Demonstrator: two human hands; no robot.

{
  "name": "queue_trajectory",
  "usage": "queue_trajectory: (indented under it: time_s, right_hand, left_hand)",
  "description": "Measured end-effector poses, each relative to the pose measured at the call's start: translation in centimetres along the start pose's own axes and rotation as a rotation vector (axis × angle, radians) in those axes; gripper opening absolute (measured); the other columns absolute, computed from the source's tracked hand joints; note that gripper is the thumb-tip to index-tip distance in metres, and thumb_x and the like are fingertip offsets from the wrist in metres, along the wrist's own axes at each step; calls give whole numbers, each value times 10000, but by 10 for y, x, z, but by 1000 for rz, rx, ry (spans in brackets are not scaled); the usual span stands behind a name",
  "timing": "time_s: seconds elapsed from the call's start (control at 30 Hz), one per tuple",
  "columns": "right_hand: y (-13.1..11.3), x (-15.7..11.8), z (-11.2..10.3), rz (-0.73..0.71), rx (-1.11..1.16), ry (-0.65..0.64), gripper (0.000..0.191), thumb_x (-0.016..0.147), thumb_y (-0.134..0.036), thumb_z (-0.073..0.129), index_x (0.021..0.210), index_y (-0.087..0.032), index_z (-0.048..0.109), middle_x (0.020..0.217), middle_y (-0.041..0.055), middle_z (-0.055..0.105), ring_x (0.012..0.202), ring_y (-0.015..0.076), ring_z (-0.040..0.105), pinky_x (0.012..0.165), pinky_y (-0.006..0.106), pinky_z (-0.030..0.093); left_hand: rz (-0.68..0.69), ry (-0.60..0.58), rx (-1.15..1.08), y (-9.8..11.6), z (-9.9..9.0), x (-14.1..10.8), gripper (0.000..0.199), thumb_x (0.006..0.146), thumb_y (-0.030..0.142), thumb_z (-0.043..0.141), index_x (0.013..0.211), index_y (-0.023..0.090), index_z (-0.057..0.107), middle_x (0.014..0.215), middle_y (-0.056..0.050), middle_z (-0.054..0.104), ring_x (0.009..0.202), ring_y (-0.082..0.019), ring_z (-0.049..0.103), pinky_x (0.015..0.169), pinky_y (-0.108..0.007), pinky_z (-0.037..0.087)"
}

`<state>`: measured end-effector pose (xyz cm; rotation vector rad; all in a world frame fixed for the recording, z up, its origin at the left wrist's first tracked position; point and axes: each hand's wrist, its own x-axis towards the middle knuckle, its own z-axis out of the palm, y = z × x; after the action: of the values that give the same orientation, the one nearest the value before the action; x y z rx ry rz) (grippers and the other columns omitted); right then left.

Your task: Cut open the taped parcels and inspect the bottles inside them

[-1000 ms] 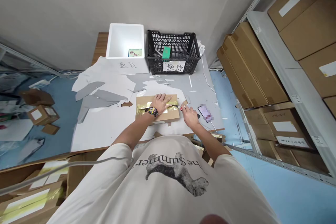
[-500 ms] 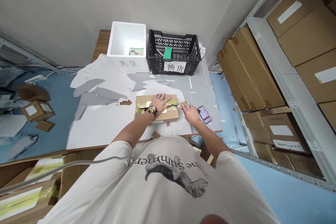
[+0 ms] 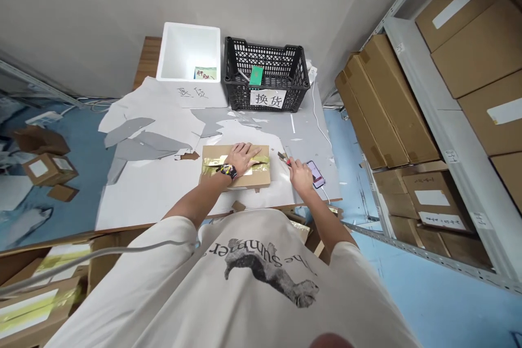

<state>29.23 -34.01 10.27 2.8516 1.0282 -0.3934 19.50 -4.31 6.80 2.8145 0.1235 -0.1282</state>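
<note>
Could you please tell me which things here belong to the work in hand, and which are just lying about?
In use:
left hand, flat on the cardboard box and its yellow tape
right hand, holding a small cutter

Lying about:
phone
black crate
white foam box
shelved cartons

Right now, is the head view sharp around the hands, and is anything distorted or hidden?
In the head view, the left hand, right hand and cardboard box look sharp under even light, without strong glare; wide-angle distortion bends the metal shelving, and the phone's screen is pixelated.
</note>
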Motion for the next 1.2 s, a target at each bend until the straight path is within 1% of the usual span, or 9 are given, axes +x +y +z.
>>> queue_trajectory:
  time_s: [0.13,0.3,0.5,0.6,0.77,0.87,0.97,1.13,1.2]
  right_hand:
    - [4,3,-6,-103,81,64,590,1255,-370,328,1811,-238,477,1466,186,720,1250,340,636,1081,423,491]
    - [10,-12,3,-203,75,-20,575,1253,-383,362,1791,-260,521,1467,178,727,1271,347,638,1069,420,498]
    - [-26,0,5,-241,57,-46,595,1252,-368,324,1817,-250,468,1531,189,701,1297,348,635,1067,442,519]
    - [-35,1,5,-211,33,-39,599,1242,-342,334,1818,-231,453,1521,210,699,1285,357,636,1054,465,523]
    - [-29,-5,6,-133,4,-45,603,1243,-332,363,1832,-222,431,1503,223,703,1250,346,649,1066,455,514]
    - [-25,7,0,-130,2,-39,623,1243,-325,374,1858,-228,385,1589,234,660,1310,356,629,1101,466,512]
    - [-16,21,-7,-143,31,-12,604,1243,-322,373,1838,-232,428,1629,228,648,1335,360,637,1109,462,521]
    - [8,19,1,26,259,-16,568,1219,-299,422,1758,-182,556,1496,210,753,1267,356,736,1093,435,570]
    - [8,19,8,79,436,21,564,1215,-285,397,1727,-155,593,1523,206,759,1327,340,746,1144,425,573]
  left_hand:
    - [11,-27,33,-2,-6,4,700,1172,609,426,1791,324,581,1736,-168,582,1586,-409,474,1396,-562,283]
    - [28,-22,26,-7,-8,11,686,1174,572,432,1797,320,572,1710,-181,612,1553,-418,518,1364,-585,323]
    - [16,-21,21,-6,-2,3,704,1153,581,483,1810,337,552,1766,-167,571,1592,-430,479,1390,-617,288]
    - [20,-20,34,-4,-2,-1,705,1157,579,498,1820,343,533,1740,-159,596,1590,-413,490,1385,-598,309]
    - [25,15,-3,-5,-1,-3,658,1161,533,509,1778,321,598,1718,-159,627,1555,-398,534,1369,-585,348]
    - [49,52,-29,-8,3,-2,637,1151,550,537,1726,305,662,1699,-173,644,1542,-407,555,1364,-603,360]
    - [89,69,-61,-11,5,-4,661,1113,583,619,1701,288,683,1706,-187,637,1565,-413,553,1382,-613,345]
    - [89,88,-79,-5,2,-26,733,1013,554,759,1695,300,673,1795,-171,554,1652,-462,474,1402,-712,261]
    - [133,91,-123,2,3,-40,643,1041,521,731,1644,300,709,1746,-161,604,1608,-429,524,1385,-669,315]
